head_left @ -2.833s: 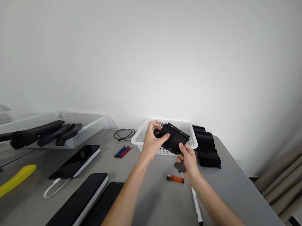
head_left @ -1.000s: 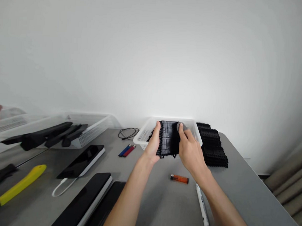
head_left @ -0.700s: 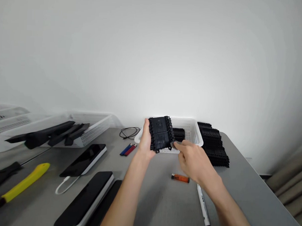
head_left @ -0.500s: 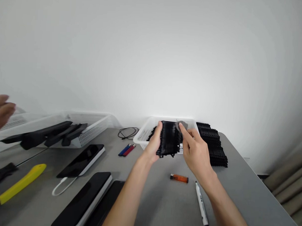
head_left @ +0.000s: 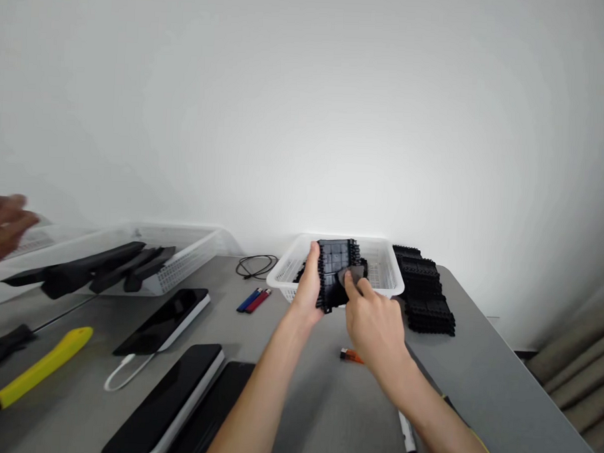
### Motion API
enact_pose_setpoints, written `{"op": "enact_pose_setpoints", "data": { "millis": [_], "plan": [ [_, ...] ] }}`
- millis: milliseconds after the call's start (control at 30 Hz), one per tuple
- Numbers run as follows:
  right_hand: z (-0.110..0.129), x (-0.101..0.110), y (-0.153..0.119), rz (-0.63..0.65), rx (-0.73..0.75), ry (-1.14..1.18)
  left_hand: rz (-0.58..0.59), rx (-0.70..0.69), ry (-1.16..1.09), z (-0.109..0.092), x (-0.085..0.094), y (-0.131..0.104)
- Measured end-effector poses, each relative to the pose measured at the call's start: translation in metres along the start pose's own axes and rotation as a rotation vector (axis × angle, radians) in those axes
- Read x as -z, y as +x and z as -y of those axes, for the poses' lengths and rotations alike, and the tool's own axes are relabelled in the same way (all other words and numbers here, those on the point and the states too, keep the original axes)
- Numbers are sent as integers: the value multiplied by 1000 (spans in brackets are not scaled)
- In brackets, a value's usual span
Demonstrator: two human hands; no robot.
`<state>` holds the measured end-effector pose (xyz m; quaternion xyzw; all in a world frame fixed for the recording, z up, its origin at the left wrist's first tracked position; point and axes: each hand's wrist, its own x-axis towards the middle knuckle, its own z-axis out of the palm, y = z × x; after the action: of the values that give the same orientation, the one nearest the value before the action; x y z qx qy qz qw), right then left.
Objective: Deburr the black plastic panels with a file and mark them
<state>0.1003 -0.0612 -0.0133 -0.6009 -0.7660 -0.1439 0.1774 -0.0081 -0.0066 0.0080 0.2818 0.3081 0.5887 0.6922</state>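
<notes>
My left hand (head_left: 308,287) grips a black plastic panel (head_left: 337,255) by its left side, thumb upward, holding it tilted above the table. The panel has toothed side edges and a face split into small rectangles. Closed around a tool, my right hand (head_left: 378,323) presses a forefinger on its flat grey blade (head_left: 344,275), which lies against the panel's lower right. A dark shaft with a yellow edge (head_left: 444,398) shows beside the right forearm; its link to the blade is hidden. Behind the panel stands a white basket (head_left: 392,277) with black pieces inside.
Black toothed panels (head_left: 429,299) are stacked at right. An orange lighter (head_left: 351,355) and white marker (head_left: 407,435) lie partly under my right arm. At left are phone-like devices (head_left: 164,401), a yellow handle (head_left: 45,369), a basket (head_left: 190,262) and another person's hand (head_left: 4,230).
The panel has turned to show its rectangular pattern more plainly. My right hand and the grey blade have moved down and left across it. The other person's hand has shifted slightly.
</notes>
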Motion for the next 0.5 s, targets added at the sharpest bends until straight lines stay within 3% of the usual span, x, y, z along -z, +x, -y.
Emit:
{"op": "enact_pose_setpoints", "data": {
  "millis": [133,233,433,500],
  "plan": [
    [2,3,-5,26,55,61,20,-55,-34,-10,2,0],
    [-3,9,-7,-30,50,183,22,-79,-28,-12,3,-2],
    [-18,16,-7,-435,-4,419,97,6,5,-3,5,1],
    [-20,13,-4,-492,4,386,135,57,24,6,6,3]
  ]
}}
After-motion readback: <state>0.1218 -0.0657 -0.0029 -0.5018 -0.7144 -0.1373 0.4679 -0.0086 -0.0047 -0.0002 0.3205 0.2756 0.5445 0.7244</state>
